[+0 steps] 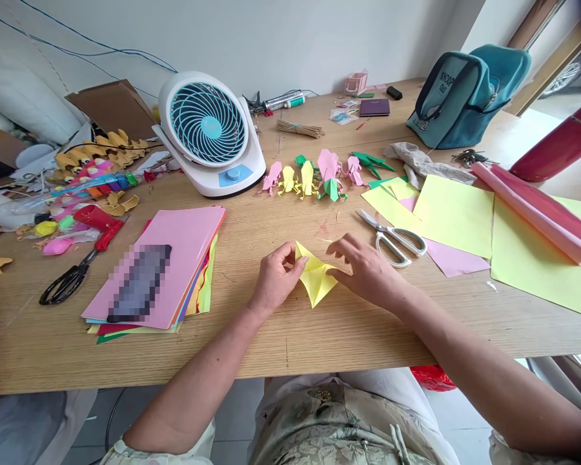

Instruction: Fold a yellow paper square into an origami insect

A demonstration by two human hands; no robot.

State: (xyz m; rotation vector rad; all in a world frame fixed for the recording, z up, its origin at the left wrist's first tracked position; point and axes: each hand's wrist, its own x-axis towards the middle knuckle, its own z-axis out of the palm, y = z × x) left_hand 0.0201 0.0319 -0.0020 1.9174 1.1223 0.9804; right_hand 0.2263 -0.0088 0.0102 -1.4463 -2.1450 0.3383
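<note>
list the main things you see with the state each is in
Yellow paper: creased, partly folded, pinched by left hand
Right hand: thumb and fingers apart, by the paper
White-handled scissors: lying flat
Fan: upright; running or off, unclear
Paper stack: piled unevenly, edges showing
Stick bundle: tied
Teal bag: standing upright
Red sheet: rolled up

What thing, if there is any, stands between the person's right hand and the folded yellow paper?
Nothing visible does: the right hand has its thumb at the right corner of the folded yellow paper, which the left hand holds on the other side. The white-handled scissors lie beyond the right hand, not between.
</note>
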